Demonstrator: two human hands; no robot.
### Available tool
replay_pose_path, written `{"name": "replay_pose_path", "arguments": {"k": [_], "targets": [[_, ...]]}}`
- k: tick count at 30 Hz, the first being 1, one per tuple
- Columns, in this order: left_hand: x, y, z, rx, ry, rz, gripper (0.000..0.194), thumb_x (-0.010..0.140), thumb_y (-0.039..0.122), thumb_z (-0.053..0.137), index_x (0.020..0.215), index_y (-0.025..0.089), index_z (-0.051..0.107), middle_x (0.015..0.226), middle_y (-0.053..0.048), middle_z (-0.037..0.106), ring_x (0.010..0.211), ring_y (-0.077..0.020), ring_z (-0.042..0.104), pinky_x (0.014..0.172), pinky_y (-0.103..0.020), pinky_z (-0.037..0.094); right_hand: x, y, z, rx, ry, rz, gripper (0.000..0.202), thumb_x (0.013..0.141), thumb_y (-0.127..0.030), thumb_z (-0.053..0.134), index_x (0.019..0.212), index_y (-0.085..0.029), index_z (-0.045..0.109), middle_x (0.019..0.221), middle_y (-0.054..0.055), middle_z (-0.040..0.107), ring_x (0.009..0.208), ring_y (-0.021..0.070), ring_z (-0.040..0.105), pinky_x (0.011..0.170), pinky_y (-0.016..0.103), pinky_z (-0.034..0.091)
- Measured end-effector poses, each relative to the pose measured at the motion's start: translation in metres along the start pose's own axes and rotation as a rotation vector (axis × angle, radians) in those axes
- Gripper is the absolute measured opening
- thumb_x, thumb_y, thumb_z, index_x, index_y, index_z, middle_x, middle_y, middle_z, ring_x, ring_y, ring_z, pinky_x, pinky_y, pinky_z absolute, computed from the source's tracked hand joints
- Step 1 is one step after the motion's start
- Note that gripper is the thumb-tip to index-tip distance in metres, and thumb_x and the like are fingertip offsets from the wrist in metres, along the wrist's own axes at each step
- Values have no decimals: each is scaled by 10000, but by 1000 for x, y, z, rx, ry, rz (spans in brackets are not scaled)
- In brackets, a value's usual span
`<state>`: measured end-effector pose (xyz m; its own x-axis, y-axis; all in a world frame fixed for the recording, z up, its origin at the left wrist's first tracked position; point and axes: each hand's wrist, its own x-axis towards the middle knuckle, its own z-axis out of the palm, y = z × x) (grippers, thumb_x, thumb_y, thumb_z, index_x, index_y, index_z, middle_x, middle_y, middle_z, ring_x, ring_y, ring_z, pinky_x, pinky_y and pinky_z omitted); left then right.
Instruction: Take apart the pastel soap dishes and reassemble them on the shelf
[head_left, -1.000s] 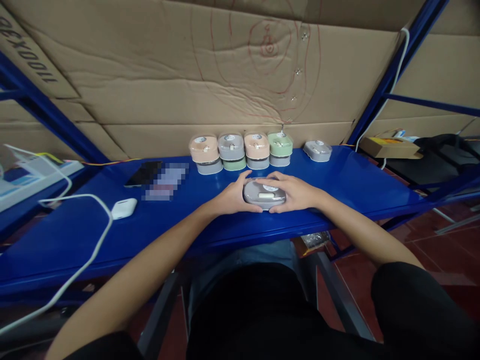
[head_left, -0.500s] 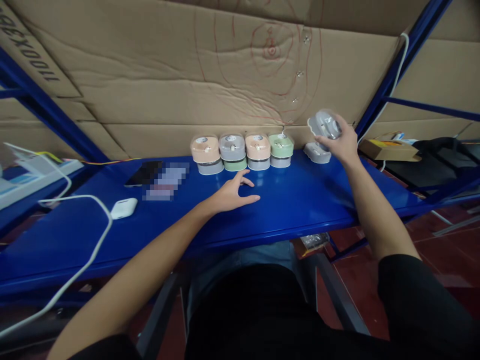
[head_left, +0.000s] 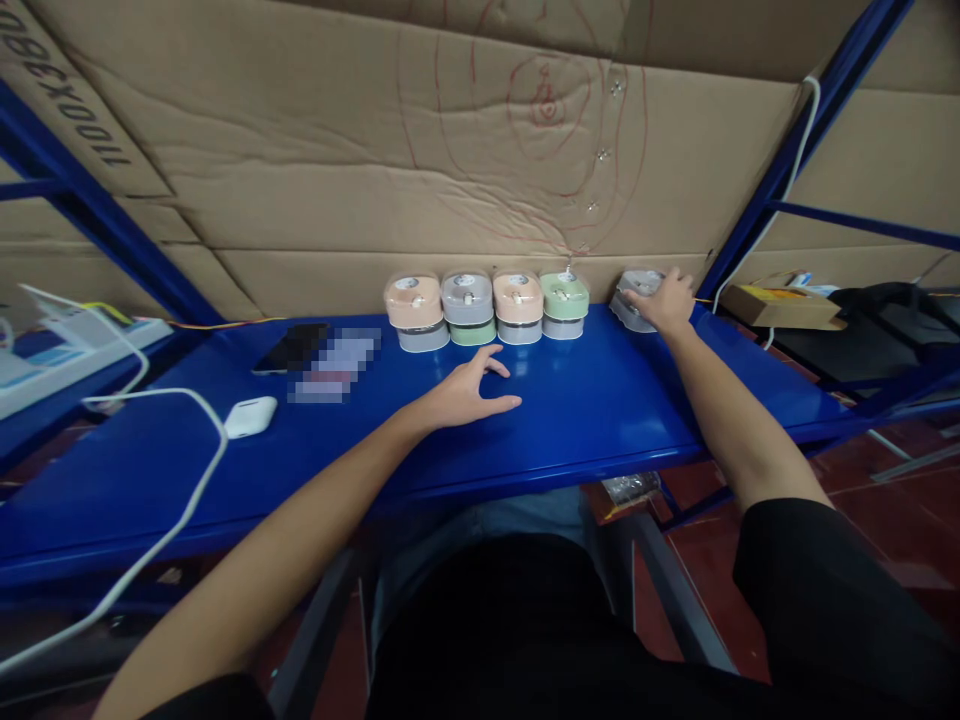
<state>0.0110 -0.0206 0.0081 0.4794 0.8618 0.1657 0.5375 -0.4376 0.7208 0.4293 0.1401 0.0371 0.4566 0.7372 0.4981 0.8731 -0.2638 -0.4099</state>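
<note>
At the right end of the blue tabletop (head_left: 600, 400), my right hand (head_left: 670, 300) grips a small grey lidded box (head_left: 634, 292) in clear plastic wrap. It sits low, where another grey box stood; the hand and the box hide much of what lies beneath. My left hand (head_left: 472, 390) rests on the tabletop, fingers curved and apart, with nothing in it. Just behind it stand several two-high stacks of similar boxes in a row. Their top boxes are a peach box (head_left: 414, 300), a grey-lilac box (head_left: 468, 298), a second peach box (head_left: 517, 296) and a green box (head_left: 564, 294).
A cardboard wall (head_left: 315, 200) closes off the back. To the left lie a dark phone (head_left: 289, 350), a white earbud case (head_left: 250, 417) and a white cable (head_left: 202, 480). A blue frame post (head_left: 817, 130) and an open carton (head_left: 784, 306) are at the right.
My right hand has lowered the grey box from the air onto the spot of the grey box at the right. My left hand has stayed in place.
</note>
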Motion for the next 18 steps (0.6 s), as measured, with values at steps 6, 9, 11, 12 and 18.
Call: {"name": "replay_pose_path", "arguments": {"k": [6, 9, 11, 12, 18], "targets": [[1, -2, 1, 33, 5, 25, 1006, 868, 595, 830, 1684, 196, 399, 1452, -172, 735, 1483, -395, 632, 1300, -603, 435, -4, 0, -7, 4, 155, -205, 884, 907, -666, 713, 1554, -99, 508, 1622, 328, 515, 1513, 522, 520, 1215, 714, 437], [1, -2, 0, 43, 1, 17, 1003, 869, 594, 823, 1684, 198, 394, 1468, -175, 726, 1497, -400, 619, 1297, -603, 434, -22, -20, -14, 50, 150, -566, 858, 968, -671, 623, 1644, -162, 478, 1739, 284, 429, 1631, 517, 386, 1275, 737, 367], [0, -2, 0, 51, -5, 21, 997, 872, 596, 820, 1683, 198, 397, 1474, -178, 723, 1504, -403, 614, 1295, -600, 436, -38, -40, -15, 87, 55, -805, 931, 954, -737, 632, 1705, -218, 447, 1799, 233, 390, 1660, 521, 348, 1302, 737, 347], [0, -1, -1, 55, -9, 24, 993, 875, 598, 818, 1683, 199, 400, 1475, -179, 722, 1505, -404, 614, 1292, -597, 439, -45, -50, -14, 97, 0, -900, 992, 931, -782, 650, 1732, -243, 426, 1830, 210, 359, 1670, 530, 330, 1310, 744, 336], [2, -3, 0, 66, -16, 41, 988, 883, 598, 811, 1691, 202, 402, 1478, -179, 722, 1502, -405, 616, 1286, -596, 442, -72, -84, 0, 17, -219, -1075, 1166, 855, -763, 828, 1776, -212, 373, 1864, 227, 323, 1692, 556, 286, 1326, 756, 294]]}}
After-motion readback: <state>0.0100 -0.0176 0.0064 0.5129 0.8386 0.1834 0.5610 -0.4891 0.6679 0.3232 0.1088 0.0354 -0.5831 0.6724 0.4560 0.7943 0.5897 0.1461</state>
